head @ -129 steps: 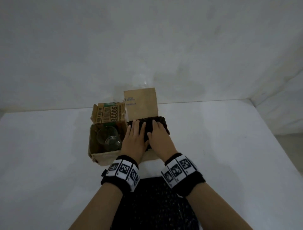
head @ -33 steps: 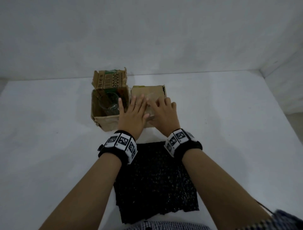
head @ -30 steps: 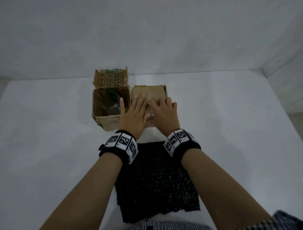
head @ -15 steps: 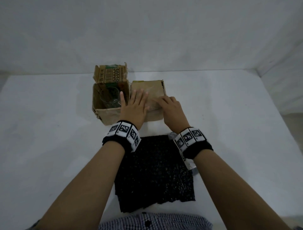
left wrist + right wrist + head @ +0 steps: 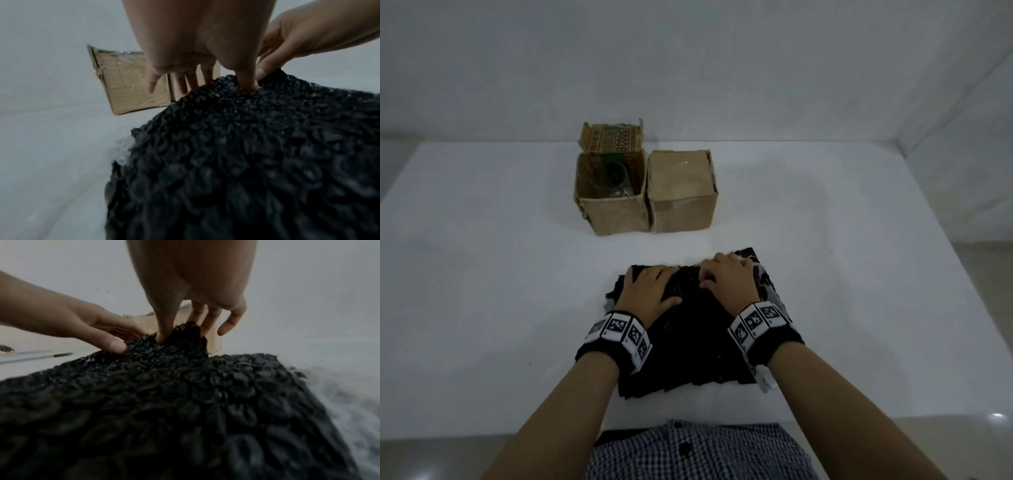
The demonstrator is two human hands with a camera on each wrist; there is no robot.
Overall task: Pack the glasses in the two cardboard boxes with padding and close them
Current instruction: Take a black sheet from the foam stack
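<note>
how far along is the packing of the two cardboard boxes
About halfway. Done: the right-hand cardboard box has its lid folded shut. In hand: the left hand and right hand are both gripping the far edge of the black bubble-wrap padding sheet on the white table. Left: the open left cardboard box shows a clear drinking glass with no padding over it and its flap up.

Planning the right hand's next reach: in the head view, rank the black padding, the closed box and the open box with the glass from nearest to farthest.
1. Black padding, pinched under the right hand.
2. Closed box, straight ahead.
3. Open box, ahead, farther left.
</note>
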